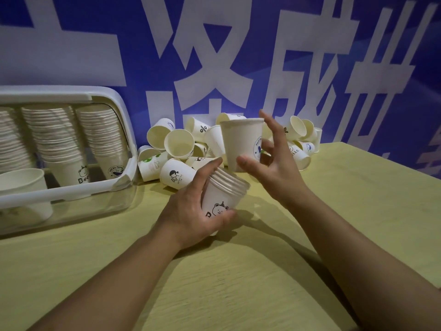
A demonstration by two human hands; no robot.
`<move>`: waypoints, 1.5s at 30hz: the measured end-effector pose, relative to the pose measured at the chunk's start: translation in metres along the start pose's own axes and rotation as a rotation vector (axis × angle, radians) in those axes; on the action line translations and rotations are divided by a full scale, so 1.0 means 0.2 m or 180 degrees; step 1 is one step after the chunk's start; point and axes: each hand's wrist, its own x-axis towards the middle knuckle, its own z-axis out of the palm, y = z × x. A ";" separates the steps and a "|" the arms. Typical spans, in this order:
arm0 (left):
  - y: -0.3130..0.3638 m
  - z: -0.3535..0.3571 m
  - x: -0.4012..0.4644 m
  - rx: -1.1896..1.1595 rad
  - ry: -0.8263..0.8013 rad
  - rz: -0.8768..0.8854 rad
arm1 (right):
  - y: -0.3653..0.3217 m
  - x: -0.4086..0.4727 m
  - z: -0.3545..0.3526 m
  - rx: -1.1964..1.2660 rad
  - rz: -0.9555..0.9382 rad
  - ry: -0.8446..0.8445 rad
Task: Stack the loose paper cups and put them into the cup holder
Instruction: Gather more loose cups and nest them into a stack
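At frame centre, the left hand grasps a short stack of cups above the desk. Just above it, the right hand pinches a single upright cup. The holder sits at left.

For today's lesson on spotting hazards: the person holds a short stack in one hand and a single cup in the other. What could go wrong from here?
1. The right hand pinches the single cup only at thumb and fingertips; it might slip or dent.
2. The stack in the left hand is tilted, so the cup may catch on its rim instead of nesting.
3. The loose cups lie piled just behind; a reaching arm could scatter them.
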 end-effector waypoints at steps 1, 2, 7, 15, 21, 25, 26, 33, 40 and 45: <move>0.00 0.00 0.00 -0.0018 0.0033 -0.0029 | 0.00 -0.01 0.02 -0.0011 -0.0023 -0.0076; 0.00 0.00 0.00 -0.0060 0.0087 -0.0074 | 0.00 -0.02 0.04 -0.0014 -0.0021 -0.0182; -0.01 -0.01 0.00 -0.0190 0.0419 -0.0169 | 0.05 -0.03 0.09 -0.0191 -0.0013 -0.0516; -0.02 -0.01 0.01 -0.0490 0.0691 -0.0279 | 0.13 0.01 0.04 -0.0489 0.0033 -0.0351; -0.01 0.03 0.00 -0.0627 0.0502 -0.0416 | 0.27 0.21 -0.20 -0.2941 0.0562 -0.0102; 0.00 0.03 0.00 -0.0621 0.0367 -0.0403 | 0.42 0.22 -0.31 -0.3817 0.0557 -0.0629; 0.00 0.03 0.01 -0.0618 0.0345 -0.0405 | 0.46 0.21 -0.32 -0.3832 0.0662 -0.0811; -0.01 0.04 0.01 -0.0531 0.0343 -0.0377 | 0.51 0.25 -0.40 -0.3893 0.0686 -0.1123; 0.00 0.04 0.01 -0.0451 0.0372 -0.0350 | 0.47 0.26 -0.41 -0.3470 0.0878 -0.1096; 0.01 0.03 0.00 -0.0410 0.0277 -0.0329 | 0.48 0.23 -0.37 -0.3160 0.1053 -0.1163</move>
